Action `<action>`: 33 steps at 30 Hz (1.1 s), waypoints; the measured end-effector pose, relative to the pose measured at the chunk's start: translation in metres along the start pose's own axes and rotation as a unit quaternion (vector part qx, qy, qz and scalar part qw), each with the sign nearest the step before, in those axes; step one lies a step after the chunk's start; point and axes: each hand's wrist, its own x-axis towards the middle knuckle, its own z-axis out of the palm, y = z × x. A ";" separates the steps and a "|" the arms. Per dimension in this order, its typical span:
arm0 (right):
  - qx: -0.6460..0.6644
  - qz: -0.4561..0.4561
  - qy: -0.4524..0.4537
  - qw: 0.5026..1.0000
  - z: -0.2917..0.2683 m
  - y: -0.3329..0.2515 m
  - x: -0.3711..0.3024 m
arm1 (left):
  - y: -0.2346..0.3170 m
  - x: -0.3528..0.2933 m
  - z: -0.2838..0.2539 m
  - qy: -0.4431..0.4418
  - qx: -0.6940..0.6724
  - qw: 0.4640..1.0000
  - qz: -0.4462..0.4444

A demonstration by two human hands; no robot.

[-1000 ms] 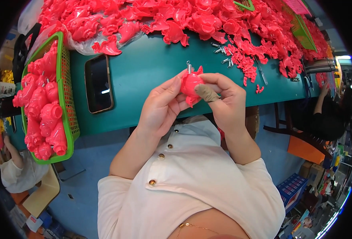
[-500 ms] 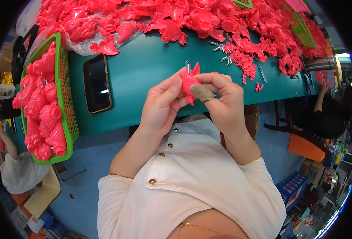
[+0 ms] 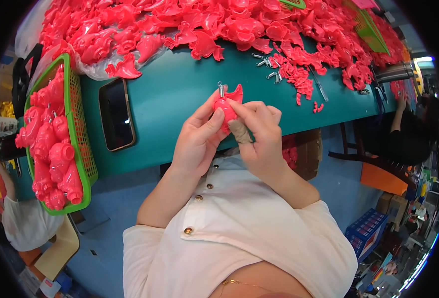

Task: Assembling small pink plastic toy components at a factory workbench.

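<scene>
Above the near edge of the green table, my left hand (image 3: pixel 198 136) grips a glossy pink plastic part (image 3: pixel 224 110) with a curved, pointed flap. A small metal spring (image 3: pixel 221 89) with a loop on its end stands up from the part's top. My right hand (image 3: pixel 260 133) is closed on the part's right side, its fingertips pressed to the pink surface. A brownish wrap (image 3: pixel 240 131) covers the right thumb. Both hands hide much of the part.
A green basket (image 3: pixel 73 99) of pink assembled pieces stands at the left, beside a dark phone (image 3: pixel 116 114). Pink shells (image 3: pixel 244 27) heap across the back. Loose springs (image 3: pixel 273 75), small pink pieces (image 3: pixel 299 79) and a thin pen-like tool (image 3: pixel 319 85) lie at the right.
Both hands and the pink part have shifted slightly left in the picture. The part has turned a little, and my right fingers have moved onto its upper side. The whole view has shifted slightly.
</scene>
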 end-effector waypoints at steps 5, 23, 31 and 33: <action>-0.043 -0.049 -0.018 0.998 -0.009 -0.002 0.002 | -0.002 0.000 0.004 -0.010 -0.004 1.000 -0.001; -0.235 0.072 -0.038 0.968 -0.037 0.125 0.086 | 0.008 -0.004 -0.020 -0.060 -0.008 0.998 -0.025; -0.278 0.094 -0.088 0.952 -0.037 0.123 0.096 | 0.007 -0.004 -0.027 -0.070 -0.036 0.996 -0.041; -0.288 0.078 -0.090 0.950 -0.037 0.122 0.097 | 0.006 -0.003 -0.027 -0.069 -0.043 0.996 -0.043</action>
